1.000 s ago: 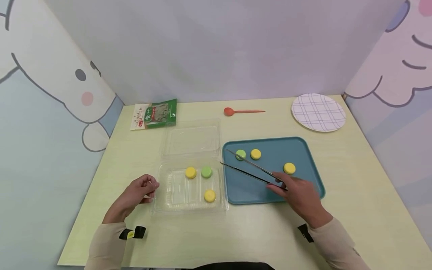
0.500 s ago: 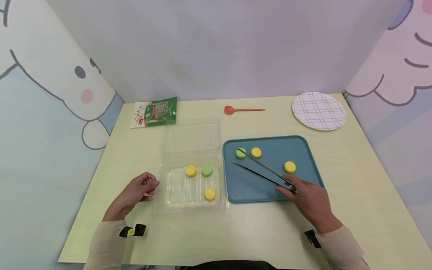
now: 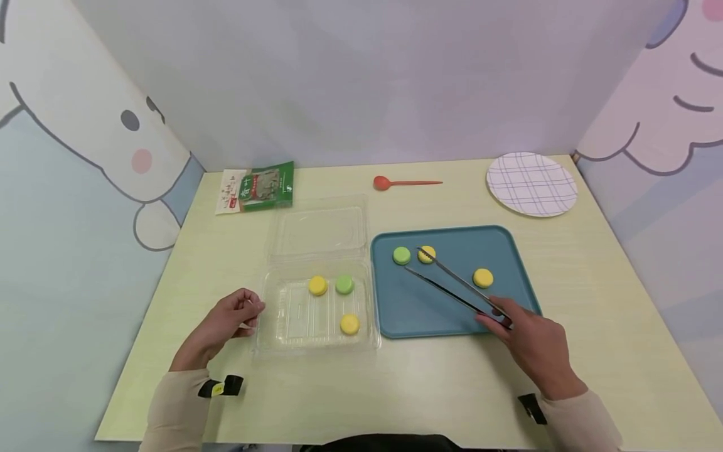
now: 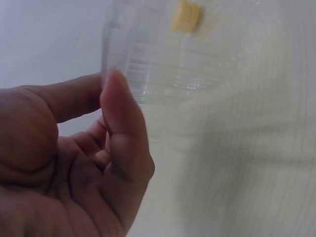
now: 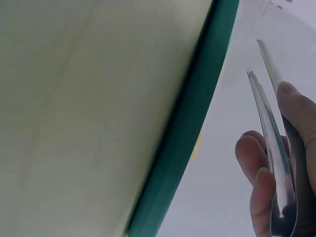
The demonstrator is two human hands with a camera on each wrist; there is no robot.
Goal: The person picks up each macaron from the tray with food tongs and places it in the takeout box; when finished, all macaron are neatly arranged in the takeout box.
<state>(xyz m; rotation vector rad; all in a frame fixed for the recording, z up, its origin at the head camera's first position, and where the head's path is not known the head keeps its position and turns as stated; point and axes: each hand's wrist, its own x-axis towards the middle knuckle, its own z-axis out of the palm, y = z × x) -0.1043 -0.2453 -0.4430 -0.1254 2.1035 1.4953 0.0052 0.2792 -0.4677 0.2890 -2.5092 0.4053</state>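
My right hand (image 3: 536, 345) holds metal tongs (image 3: 457, 292) over the blue tray (image 3: 440, 320). The tongs' arms are spread with nothing between their tips; the upper tip overlaps a yellow macaron (image 3: 427, 254). Beside it on the tray lie a green macaron (image 3: 401, 255) and, further right, another yellow macaron (image 3: 482, 278). My left hand (image 3: 228, 323) pinches the left rim of a clear plastic box (image 3: 288, 326), as the left wrist view shows between thumb and fingers. Inside the box sit two yellow macarons (image 3: 349, 324) and one green macaron (image 3: 344, 285). The box's lid (image 3: 322, 229) lies folded back.
A green and white packet (image 3: 257, 188) lies at the back left, a red spoon (image 3: 390, 183) at the back middle. At the back right is a checked plate (image 3: 532, 185). Walls border the table at the back and sides.
My right hand has moved right and toward me with the tongs, whose tips have gone from beside the green macaron to the yellow one. The left hand has stayed at the box rim.
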